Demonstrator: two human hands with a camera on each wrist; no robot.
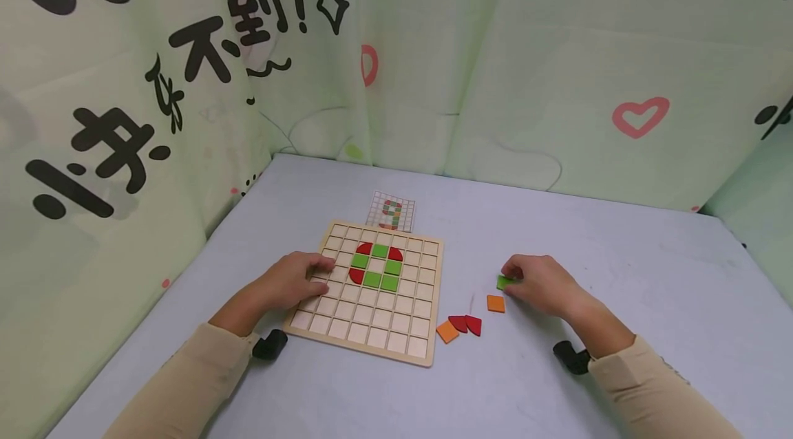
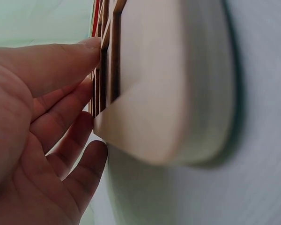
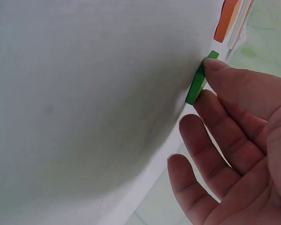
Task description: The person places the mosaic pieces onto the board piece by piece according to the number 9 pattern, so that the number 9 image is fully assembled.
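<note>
A: Leftmost?

B: Left hand (image 1: 290,282), at the board's (image 1: 357,332) left rim. Fingers extended and loose, thumb tip touching the wood; not clenched.

A: Board's material, shape?

B: Pale wood, squarish, corners rounded, thin raised bars making square cells. No clear long axis; near rim slants, its right end closer to the wearer. Inlaid past the board's middle, toward its far rim: five flat green tiles (image 1: 372,279) and three curved-edged red tiles (image 1: 356,276), ringing one bare cell.

A: Far side?

B: Thin printed card (image 1: 405,213), gridded, by the board's far rim.

A: Right of the board?

B: First an orange tile (image 1: 447,332), square, turned cornerwise, just beside the rim. Next, two loose red tiles (image 1: 473,326), each with a rounded side; then a second orange tile (image 1: 495,304), lying squarer.

A: Rightmost?

B: Right hand (image 1: 548,284), well apart from the board, pinching a green tile (image 3: 195,86) between thumb and index finger; other fingers spread. Tile thin, straight-edged; right wrist view shows it edge-on, long side slanting upper right to lower left.
</note>
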